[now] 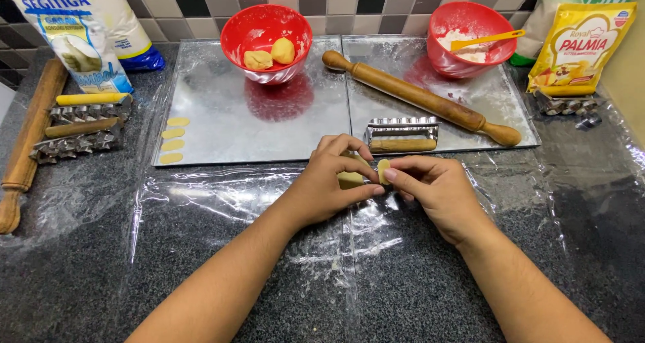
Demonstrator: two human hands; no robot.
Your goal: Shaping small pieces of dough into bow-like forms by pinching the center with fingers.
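The dark speckled surface (101, 262) lies under clear plastic sheet (222, 202), with two metal trays (269, 121) behind carrying a rolling pin (422, 98) and four small oval pieces (174, 140); the left hand (329, 182) cups a pale dough lump (349, 179), fingers curled around it. The right hand (430, 185) pinches a small oval dough piece (383, 171) held just above the sheet, upright on edge, long axis near vertical, face toward the camera; soft as it looks, a tight pinch could dent or tear it, or it may stick.
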